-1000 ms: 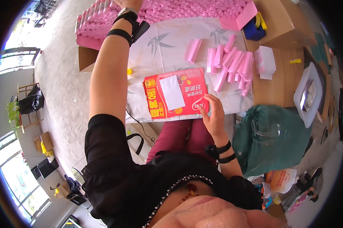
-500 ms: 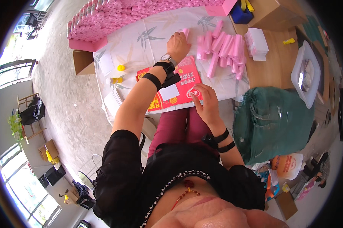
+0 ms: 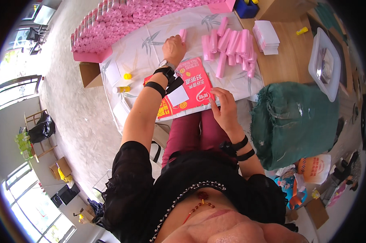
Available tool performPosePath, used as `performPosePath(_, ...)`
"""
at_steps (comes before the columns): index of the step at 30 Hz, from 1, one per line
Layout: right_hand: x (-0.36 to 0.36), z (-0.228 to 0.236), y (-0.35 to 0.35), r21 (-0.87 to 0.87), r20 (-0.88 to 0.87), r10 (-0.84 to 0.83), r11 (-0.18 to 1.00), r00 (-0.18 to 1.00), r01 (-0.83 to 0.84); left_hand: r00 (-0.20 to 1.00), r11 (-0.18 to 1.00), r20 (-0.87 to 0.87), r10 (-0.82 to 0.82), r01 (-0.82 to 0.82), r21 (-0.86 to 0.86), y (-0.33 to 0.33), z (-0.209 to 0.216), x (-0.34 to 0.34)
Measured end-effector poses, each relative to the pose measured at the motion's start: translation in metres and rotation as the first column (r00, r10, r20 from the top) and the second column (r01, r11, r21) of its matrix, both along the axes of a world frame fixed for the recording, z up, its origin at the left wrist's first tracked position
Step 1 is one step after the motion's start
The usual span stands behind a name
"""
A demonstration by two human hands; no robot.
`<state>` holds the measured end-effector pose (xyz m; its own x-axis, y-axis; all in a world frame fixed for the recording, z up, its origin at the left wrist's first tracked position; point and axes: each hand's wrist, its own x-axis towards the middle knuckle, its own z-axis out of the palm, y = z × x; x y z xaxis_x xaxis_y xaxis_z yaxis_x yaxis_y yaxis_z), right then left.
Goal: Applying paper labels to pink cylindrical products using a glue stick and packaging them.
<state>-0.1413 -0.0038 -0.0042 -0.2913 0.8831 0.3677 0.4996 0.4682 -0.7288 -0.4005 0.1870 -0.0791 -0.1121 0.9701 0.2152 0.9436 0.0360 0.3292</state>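
My left hand, with a watch and black straps at the wrist, is over the far part of the cloth-covered table. Its fingers are closed on a small pink roll, whose upper end sticks out past them. Below that wrist lies a flat red printed sheet with a white paper slip on it. Close to the sheet's right edge, my right hand is open, fingers loosely bent and apart, with nothing seen in it. A loose heap of pink rolls lies to the right of my left hand.
Many stacked pink rolls fill the far left edge. White cards, a blue holder and a clear plastic tub are at the right. A glue bottle lies left. A green sack stands right of my knees.
My left hand has moved left across the table, and the pink roll has moved with it. My right hand stays by the sheet's edge. The whole view has shifted slightly.
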Motion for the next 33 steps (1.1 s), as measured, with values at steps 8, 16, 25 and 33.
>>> performPosePath(8, -0.001, 0.008, -0.001, 0.030, 0.003, 0.003, 1.000, 1.000, -0.003, 0.980, 0.968, -0.069, 0.187, -0.196, -0.154, 0.012, 0.003, -0.002)
performPosePath(16, -0.010, 0.028, 0.005, 0.000, -0.124, -0.024, 1.000, 0.992, 0.024, -0.259, 0.959, 0.948, 0.185, 0.259, -0.117, -0.071, 0.056, -0.016)
performPosePath(25, -0.071, 0.081, -0.034, -0.430, -0.716, -0.013, 0.797, 0.698, -0.425, -0.546, 0.992, 0.835, -0.066, 0.056, 0.115, -0.250, 0.128, 0.030)
performPosePath(33, -0.067, 0.063, -0.059, -0.398, -0.653, 0.143, 0.771, 0.744, -0.497, -0.240, 0.989, 0.961, -0.134, 0.024, 0.144, -0.317, 0.106, 0.001)
